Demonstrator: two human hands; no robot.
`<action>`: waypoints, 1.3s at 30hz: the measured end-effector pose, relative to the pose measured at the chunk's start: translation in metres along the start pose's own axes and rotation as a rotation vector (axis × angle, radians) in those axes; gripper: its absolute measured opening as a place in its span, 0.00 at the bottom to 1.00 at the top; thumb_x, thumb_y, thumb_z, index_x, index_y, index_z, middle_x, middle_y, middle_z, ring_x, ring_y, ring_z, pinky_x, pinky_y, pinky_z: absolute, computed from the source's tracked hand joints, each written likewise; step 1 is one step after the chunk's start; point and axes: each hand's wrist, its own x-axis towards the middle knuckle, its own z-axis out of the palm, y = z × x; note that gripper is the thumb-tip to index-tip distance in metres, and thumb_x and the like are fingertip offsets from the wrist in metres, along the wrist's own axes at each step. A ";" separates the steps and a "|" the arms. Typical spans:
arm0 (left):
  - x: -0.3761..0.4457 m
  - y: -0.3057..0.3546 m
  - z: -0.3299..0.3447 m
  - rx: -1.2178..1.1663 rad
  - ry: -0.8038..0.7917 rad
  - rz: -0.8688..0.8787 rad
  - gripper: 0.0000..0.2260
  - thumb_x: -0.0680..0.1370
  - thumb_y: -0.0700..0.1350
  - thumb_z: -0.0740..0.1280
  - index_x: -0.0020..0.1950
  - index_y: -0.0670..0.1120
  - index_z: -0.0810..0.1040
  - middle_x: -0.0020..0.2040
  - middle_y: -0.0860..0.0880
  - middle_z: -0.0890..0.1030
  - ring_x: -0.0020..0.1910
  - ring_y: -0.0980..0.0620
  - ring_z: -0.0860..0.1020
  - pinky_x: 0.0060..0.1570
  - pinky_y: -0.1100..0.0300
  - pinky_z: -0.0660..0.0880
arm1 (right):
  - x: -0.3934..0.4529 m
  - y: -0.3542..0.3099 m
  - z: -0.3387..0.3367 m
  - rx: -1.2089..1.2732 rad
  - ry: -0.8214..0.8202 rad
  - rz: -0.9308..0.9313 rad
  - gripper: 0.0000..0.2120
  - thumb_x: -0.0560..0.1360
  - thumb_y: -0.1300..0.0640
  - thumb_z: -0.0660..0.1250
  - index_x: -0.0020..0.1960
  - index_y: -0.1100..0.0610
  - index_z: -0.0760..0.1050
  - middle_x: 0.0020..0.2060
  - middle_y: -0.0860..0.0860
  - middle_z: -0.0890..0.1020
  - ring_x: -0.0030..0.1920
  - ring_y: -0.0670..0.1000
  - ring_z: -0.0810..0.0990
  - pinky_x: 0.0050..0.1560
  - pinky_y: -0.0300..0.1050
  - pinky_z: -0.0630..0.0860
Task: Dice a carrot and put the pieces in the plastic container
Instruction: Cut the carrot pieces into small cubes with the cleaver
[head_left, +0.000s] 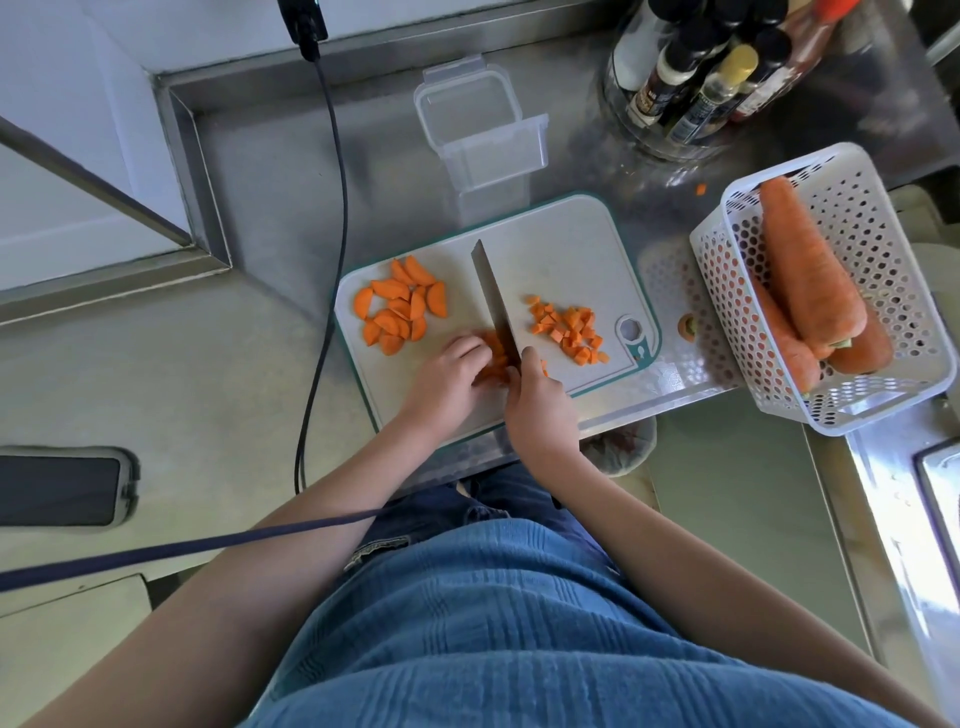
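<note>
The right hand (537, 400) is closed around the handle of a knife (493, 301), whose blade runs from the hand toward the upper left of the frame, edge down on the cutting board (561, 234). The left hand (452, 376) lies just left of the blade, fingers curled over a small bunch of carrot strips (496, 358) that the blade is pressed into. These strips are bright orange and partly hidden by both hands, so their long axis cannot be told for sure. To the right of the blade sits a loose heap of small orange cubes (569, 330). To the left lies a pile of half-moon slices (402, 306), flat on the board. Beyond the board's far edge, at upper centre, stands the clear plastic container (480, 132), open. At the right a white perforated basket (862, 218) holds whole carrots (808, 265), their long axes running top to bottom of the frame. All rest on a metal surface (270, 171).
</note>
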 end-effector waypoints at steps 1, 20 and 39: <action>0.000 0.000 0.000 0.006 -0.001 -0.008 0.09 0.64 0.33 0.75 0.38 0.37 0.76 0.41 0.42 0.79 0.47 0.51 0.72 0.39 0.55 0.76 | 0.001 0.000 0.001 -0.011 -0.005 0.007 0.03 0.81 0.62 0.52 0.53 0.55 0.60 0.39 0.60 0.77 0.37 0.62 0.77 0.33 0.51 0.71; -0.003 0.000 0.003 0.039 -0.009 -0.035 0.12 0.64 0.39 0.78 0.39 0.38 0.77 0.44 0.44 0.80 0.52 0.47 0.77 0.45 0.53 0.78 | 0.018 0.017 -0.031 -0.092 0.053 0.042 0.08 0.82 0.58 0.52 0.60 0.57 0.64 0.42 0.62 0.78 0.42 0.64 0.78 0.42 0.58 0.77; -0.008 0.001 0.001 -0.048 0.061 -0.210 0.18 0.67 0.42 0.77 0.52 0.40 0.76 0.48 0.44 0.78 0.50 0.52 0.73 0.50 0.68 0.67 | -0.007 -0.001 -0.020 0.177 0.019 -0.057 0.06 0.82 0.53 0.53 0.50 0.55 0.63 0.34 0.55 0.75 0.33 0.59 0.73 0.33 0.48 0.69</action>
